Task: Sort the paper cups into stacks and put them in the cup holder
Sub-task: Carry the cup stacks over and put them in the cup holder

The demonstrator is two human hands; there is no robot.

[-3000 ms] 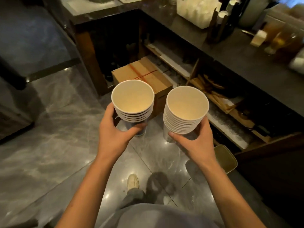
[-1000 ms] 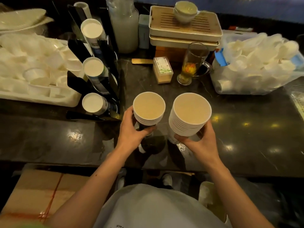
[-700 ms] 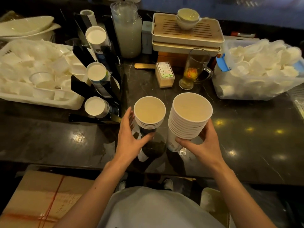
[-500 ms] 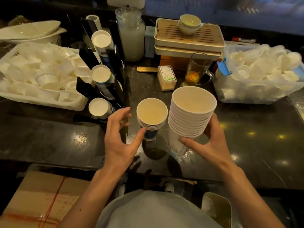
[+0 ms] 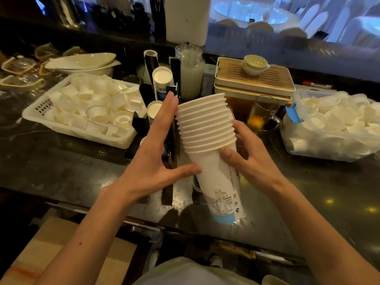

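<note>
The fingers (image 5: 168,112) of the left hand (image 5: 152,153) lie straight and released along the left side of a tall stack of white paper cups (image 5: 207,136). Their tips rest against the stacked rims and the thumb touches the plain wall lower down. At the far left of the dark marbled stone bench (image 5: 61,167) stands a white slotted plastic basket (image 5: 76,134) heaped with small white cups, with shallow white dishes (image 5: 82,62) behind it. Just right of the basket is the black tilted cup holder (image 5: 146,93), its slots holding rows of white cups with their mouths facing the camera; the left hand and the stack hide its lower part. Further right come a clear jar with pale contents (image 5: 191,73), stacked bamboo tea trays (image 5: 255,79) carrying small pale bowls (image 5: 255,63), a glass mug of amber tea (image 5: 263,114) just behind the right hand (image 5: 253,159), and a clear plastic tub (image 5: 320,149) full of white cups. The stack hangs tilted above the middle of the bench, rims away, blue-banded base nearest the person. The right hand grasps it: the thumb lies under the lowest rim and the other fingers curl round the right side.
</note>
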